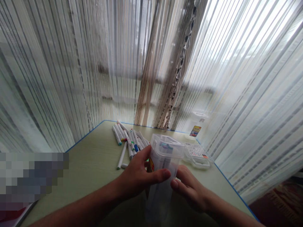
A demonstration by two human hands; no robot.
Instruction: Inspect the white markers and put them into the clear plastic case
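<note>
Clear plastic case (163, 162), lower centre of the frame, has the left hand (139, 173) wrapped round it. Right hand (191, 186) is curled by its right side, can't tell if it's gripping anything. Loose white markers (133, 138) lie heaped just left of centre.

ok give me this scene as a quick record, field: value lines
left hand: gripping clear container, thumb across its front
right hand: at the container's right side, contact unclear
container contents: pale, pen-like shapes
markers: loose pile on table, beyond left hand
clear case: printed label, table's right side
table: pale green, blue-edged
background: striped curtain
</note>
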